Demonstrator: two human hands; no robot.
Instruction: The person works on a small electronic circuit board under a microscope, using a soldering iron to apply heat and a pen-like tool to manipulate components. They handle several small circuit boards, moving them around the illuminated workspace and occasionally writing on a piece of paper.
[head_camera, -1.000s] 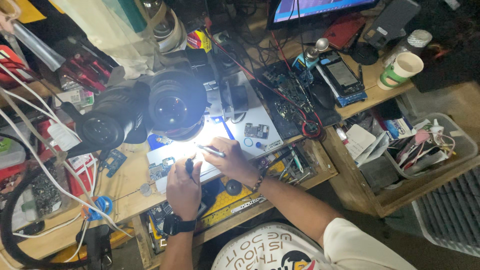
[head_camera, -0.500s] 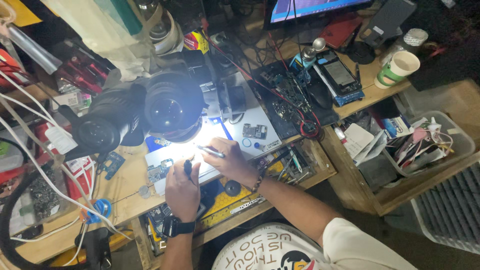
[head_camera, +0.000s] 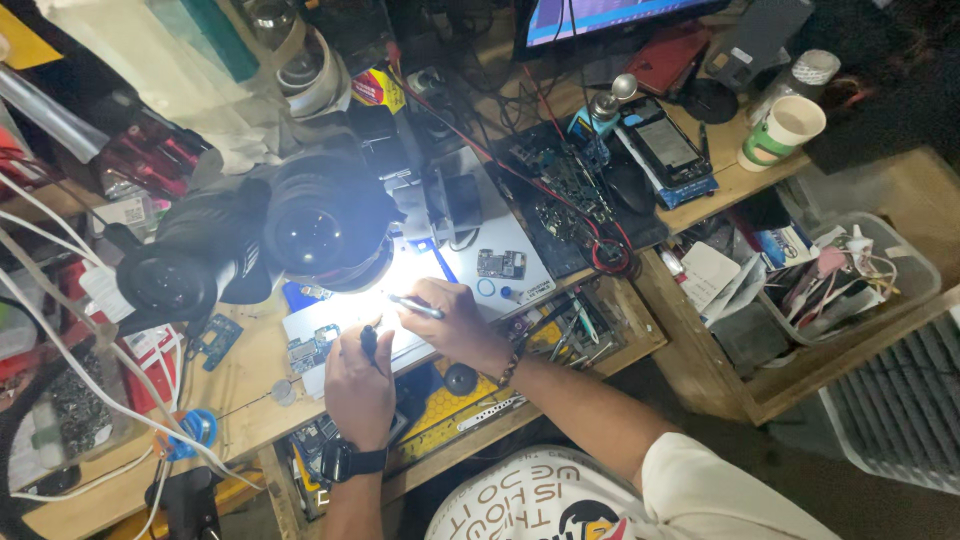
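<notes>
Both hands unmoved under microscope

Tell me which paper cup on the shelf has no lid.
The green-banded cup, nearer the shelf's edge: its mouth is open. The cup behind it wears a white lid.

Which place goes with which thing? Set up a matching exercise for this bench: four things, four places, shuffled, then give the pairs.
Things:
1. paper cup
2. left hand
3. right hand
4. small circuit board

Places:
A. holds a dark tool under the microscope
B. far right corner of the bench
C. on the white mat, right of the lit spot
D. holds a slim silver tool

Pairs: 1-B, 2-A, 3-D, 4-C
</notes>
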